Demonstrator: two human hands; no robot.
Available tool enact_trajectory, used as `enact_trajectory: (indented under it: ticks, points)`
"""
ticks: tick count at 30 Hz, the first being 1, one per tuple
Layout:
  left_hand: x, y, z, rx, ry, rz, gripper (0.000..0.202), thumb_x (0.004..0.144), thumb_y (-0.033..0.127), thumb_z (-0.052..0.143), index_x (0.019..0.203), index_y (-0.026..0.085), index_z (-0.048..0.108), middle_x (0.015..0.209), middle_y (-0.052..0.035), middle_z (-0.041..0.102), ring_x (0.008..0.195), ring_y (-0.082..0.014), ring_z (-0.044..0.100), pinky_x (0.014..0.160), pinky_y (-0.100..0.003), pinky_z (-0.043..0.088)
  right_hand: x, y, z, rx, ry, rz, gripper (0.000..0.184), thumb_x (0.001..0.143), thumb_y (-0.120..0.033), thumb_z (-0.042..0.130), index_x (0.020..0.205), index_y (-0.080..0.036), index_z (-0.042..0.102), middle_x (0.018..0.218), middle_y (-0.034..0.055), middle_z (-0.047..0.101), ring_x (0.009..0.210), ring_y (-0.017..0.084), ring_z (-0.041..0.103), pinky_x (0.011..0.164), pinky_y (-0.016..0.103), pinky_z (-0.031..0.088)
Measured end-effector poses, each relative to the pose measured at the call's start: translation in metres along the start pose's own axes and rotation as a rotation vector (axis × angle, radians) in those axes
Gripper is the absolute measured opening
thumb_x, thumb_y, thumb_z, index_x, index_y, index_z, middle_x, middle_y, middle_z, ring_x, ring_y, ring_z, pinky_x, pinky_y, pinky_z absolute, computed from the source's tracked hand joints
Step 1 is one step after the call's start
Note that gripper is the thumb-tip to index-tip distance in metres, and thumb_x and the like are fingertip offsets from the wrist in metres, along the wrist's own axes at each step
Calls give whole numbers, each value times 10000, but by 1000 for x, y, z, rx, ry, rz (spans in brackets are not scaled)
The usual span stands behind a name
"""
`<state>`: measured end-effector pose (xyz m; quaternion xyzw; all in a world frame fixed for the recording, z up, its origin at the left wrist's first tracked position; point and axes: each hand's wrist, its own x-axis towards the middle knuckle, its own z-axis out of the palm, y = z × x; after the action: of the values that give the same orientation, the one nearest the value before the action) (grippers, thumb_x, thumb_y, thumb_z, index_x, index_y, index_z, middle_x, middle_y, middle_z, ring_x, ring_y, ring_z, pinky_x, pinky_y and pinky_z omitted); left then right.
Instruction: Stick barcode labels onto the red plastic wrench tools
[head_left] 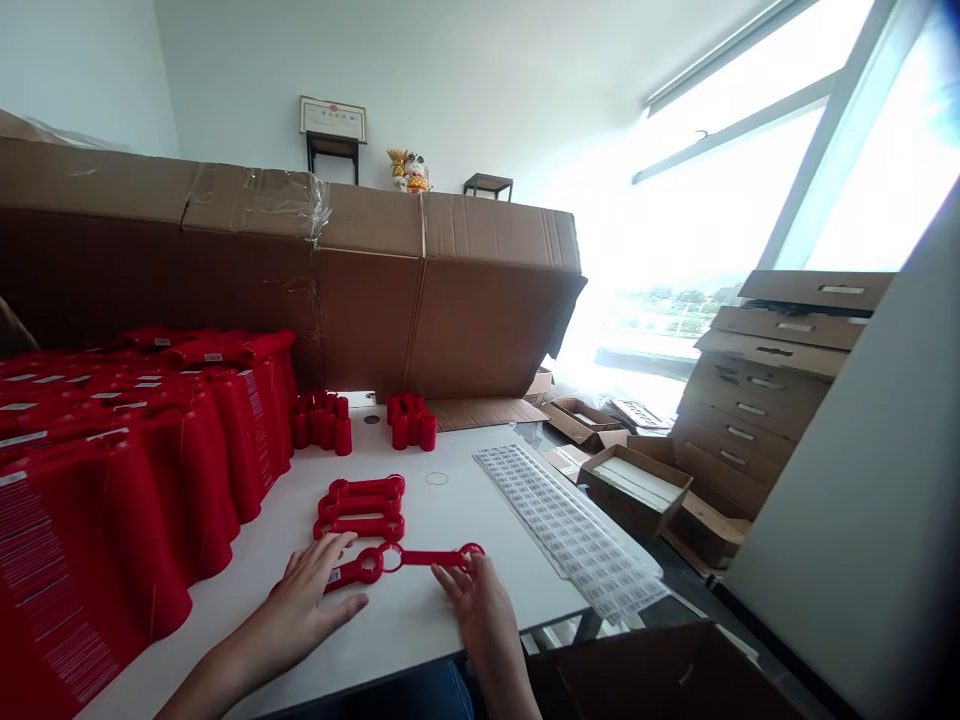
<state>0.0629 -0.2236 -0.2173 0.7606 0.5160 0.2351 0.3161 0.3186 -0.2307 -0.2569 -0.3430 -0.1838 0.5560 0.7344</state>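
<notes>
My right hand (484, 603) pinches one end of a thin red plastic wrench (431, 558) with ring-shaped ends, near the front of the white table (420, 640). The wrench's left ring meets the round end of another red piece (356, 571), which bears a small white label. Over that labelled piece lies my left hand (300, 590), its fingers stretched and thumb apart, hiding the piece's left part. Just beyond my left hand sit several more red ring-ended wrenches (361, 507), side by side.
Tall stacks of red pieces (225, 430) fill the table's left side. Two small red bundles (322, 420) (411, 422) stand farther back, before a large cardboard box (480, 300). A rubber band (437, 479) and label sheets (570, 530) lie right. An open carton (660, 670) is at lower right.
</notes>
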Motion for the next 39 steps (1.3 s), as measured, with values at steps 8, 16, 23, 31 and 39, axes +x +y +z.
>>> enact_trajectory:
  ticks: [8,16,23,31,39]
  points:
    - [3,20,45,-223,-36,47,458,973,651,394,948,279,661,895,-34,707,880,-259,669,774,-309,524,-46,7,12,-121,-189,175,317,684,-429,821,737,-175,639,741,21,644,755,236,695,688,419,644]
    - [20,25,68,-74,-76,134,345,994,462,329,723,261,399,776,-61,668,741,-253,640,662,-318,431,-2,-74,-42,-940,102,-315,376,769,-528,700,984,-222,662,1056,110,703,1032,321,670,832,465,592]
    - [41,47,89,241,-2,181,363,1009,200,290,765,214,558,807,-116,721,770,-292,695,817,-430,484,43,-143,-91,-1497,307,-372,386,759,-343,704,1096,-157,730,1427,171,633,1484,384,394,1270,557,100]
    - [46,54,93,406,142,217,405,944,39,351,1147,92,697,1200,-225,676,1174,-393,610,1011,-576,448,45,-137,-95,-1824,262,-325,503,951,-392,503,1302,-97,711,1486,172,574,1468,345,442,1266,520,202]
    - [3,49,52,-109,165,109,395,990,443,474,1289,214,593,1326,-157,654,1233,-322,630,965,-424,557,8,-138,-53,-1796,236,-557,551,1038,-532,382,1416,-228,643,1391,88,674,1413,364,513,1198,601,357]
